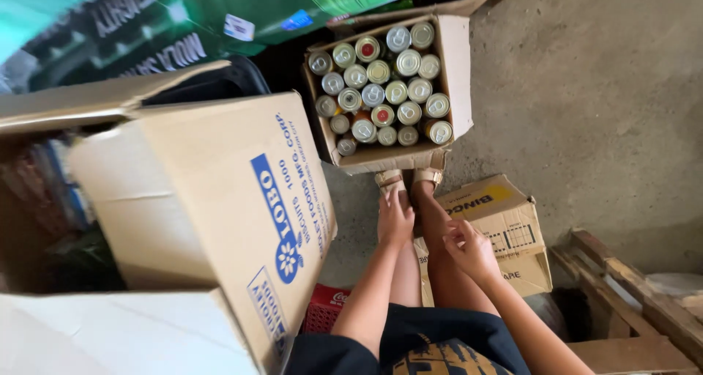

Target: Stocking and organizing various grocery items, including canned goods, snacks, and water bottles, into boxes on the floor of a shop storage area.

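**Seated among boxes, hands resting on the legs**

An open cardboard box stands on the concrete floor just past the person's sandalled feet. It is packed with upright cans, their round lids showing in close rows; most lids are silver or pale gold, a few have red centres. The box flaps are folded outward.

The left hand lies flat on the left shin, fingers stretched and loosely open, holding nothing. The right hand rests on the right knee with its fingers curled inward; whether anything small sits inside them cannot be made out.

A large cardboard box with blue print fills the left side, tilted toward the camera, its top flap open. Its inside is dark and what it holds is hard to tell. A smaller closed box with a yellow patch lies behind the right leg, partly covered by it. A red plastic crate peeks out under the large box, mostly hidden. A wooden pallet is cut off at the right edge, and green packaging runs off the top.
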